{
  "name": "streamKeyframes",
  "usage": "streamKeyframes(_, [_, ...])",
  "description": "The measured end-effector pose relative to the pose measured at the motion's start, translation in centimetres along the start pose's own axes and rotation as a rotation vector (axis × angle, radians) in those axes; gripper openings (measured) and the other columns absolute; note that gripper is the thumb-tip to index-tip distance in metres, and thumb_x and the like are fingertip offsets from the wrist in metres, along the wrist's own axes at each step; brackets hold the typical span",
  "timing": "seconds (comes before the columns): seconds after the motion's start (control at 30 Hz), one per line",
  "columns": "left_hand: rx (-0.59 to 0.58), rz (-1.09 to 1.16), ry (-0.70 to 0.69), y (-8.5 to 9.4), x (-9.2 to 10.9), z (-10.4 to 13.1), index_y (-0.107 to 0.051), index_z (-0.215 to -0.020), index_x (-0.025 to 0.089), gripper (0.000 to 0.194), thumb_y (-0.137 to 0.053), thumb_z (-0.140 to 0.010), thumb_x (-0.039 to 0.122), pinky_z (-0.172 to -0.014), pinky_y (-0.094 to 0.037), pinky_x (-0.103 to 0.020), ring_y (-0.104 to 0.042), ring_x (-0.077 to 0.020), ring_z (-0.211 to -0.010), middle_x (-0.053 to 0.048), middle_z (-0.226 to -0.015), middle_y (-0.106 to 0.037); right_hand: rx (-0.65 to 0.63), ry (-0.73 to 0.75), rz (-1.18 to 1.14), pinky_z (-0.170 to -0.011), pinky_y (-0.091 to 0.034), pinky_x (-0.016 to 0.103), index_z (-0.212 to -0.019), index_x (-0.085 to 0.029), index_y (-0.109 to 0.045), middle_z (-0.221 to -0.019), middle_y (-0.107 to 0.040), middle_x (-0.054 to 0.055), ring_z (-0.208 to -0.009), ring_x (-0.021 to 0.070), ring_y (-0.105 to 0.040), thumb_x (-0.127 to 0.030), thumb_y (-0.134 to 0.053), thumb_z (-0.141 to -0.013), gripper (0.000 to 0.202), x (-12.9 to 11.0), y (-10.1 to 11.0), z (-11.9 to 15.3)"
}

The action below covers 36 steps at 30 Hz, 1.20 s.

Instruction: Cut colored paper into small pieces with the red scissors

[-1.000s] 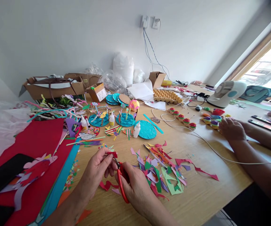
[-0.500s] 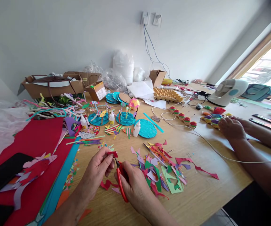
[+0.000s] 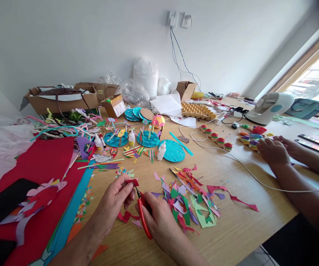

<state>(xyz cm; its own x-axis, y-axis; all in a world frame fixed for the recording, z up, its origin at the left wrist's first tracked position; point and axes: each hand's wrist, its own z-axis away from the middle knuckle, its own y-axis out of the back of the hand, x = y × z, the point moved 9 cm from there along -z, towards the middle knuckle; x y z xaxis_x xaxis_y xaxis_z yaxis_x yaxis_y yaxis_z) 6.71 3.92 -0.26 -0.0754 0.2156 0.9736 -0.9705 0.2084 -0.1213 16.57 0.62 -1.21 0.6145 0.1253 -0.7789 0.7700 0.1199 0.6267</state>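
Observation:
Between the thumb and fingers of my left hand is pinched a small piece of red paper. My right hand is closed around the handles of red-handled scissors, whose blades point up at the red piece and meet its edge. Both hands are above the wooden table, close together. Beneath them lies a curled red paper strip. Just right of my right hand spreads a heap of coloured paper scraps, with a second pair of scissors lying among them.
Behind my hands stand glue bottles and turquoise discs. Red sheets and a black phone-like object lie left. Rightward, a white cable crosses the table near another person's hands and a fan.
Little differs: both hands hold nearly the same place, with the scissors still at the red paper. The whole view has shifted very slightly.

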Motion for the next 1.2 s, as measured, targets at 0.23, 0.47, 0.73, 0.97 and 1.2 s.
streamKeyframes(0.23, [-0.059,0.007,0.063,0.3,-1.3,-0.1,-0.054,-0.074,0.018,0.02,-0.056,-0.076,0.038,-0.045,-0.035,-0.019,-0.045,-0.0092,-0.049,0.004,-0.057,-0.054,-0.022,-0.004,-0.006,-0.049,-0.026,0.02,-0.064,-0.02,-0.04,-0.058,-0.048,-0.001,-0.051,0.0109,-0.039,-0.027,-0.04,-0.085,0.022,0.8,-0.7,0.1])
streamKeyframes(0.47, [-0.119,-0.043,0.085,0.2,-2.1,-0.1,-0.052,-0.077,0.018,0.019,-0.051,-0.08,0.036,-0.048,-0.036,-0.019,-0.046,-0.01,-0.053,0.003,-0.061,-0.054,-0.07,-0.038,-0.016,-0.052,-0.027,0.021,-0.064,-0.02,-0.036,-0.061,-0.048,0.0,-0.054,0.0118,-0.039,-0.028,-0.038,-0.085,0.022,1.7,-1.4,0.4])
streamKeyframes(0.73, [-0.1,-0.088,0.115,0.6,-2.7,-0.4,-0.052,-0.072,0.017,0.019,-0.053,-0.077,0.035,-0.047,-0.034,-0.019,-0.045,-0.0093,-0.051,0.004,-0.059,-0.052,-0.074,-0.053,-0.056,-0.05,-0.024,0.022,-0.063,-0.02,-0.035,-0.058,-0.044,-0.002,-0.053,0.0106,-0.036,-0.028,-0.038,-0.087,0.025,2.1,-1.4,0.4])
streamKeyframes(0.97, [-0.062,-0.149,0.075,1.7,-3.0,-0.9,-0.055,-0.071,0.015,0.019,-0.051,-0.077,0.033,-0.05,-0.035,-0.02,-0.046,-0.0098,-0.054,0.002,-0.063,-0.055,-0.182,-0.147,-0.242,-0.047,-0.025,0.02,-0.063,-0.019,-0.039,-0.057,-0.04,-0.004,-0.053,0.0093,-0.034,-0.03,-0.038,-0.088,0.027,2.6,-1.3,0.8])
streamKeyframes(1.2, [-0.067,-0.176,0.067,1.3,-3.0,-1.4,-0.056,-0.066,0.016,0.019,-0.057,-0.07,0.034,-0.047,-0.036,-0.02,-0.044,-0.0088,-0.048,0.004,-0.057,-0.054,-0.083,-0.208,-0.65,-0.045,-0.031,0.02,-0.073,-0.019,-0.045,-0.06,-0.042,-0.006,-0.05,0.0084,-0.039,-0.032,-0.063,-0.07,0.022,3.5,-0.6,-0.4])
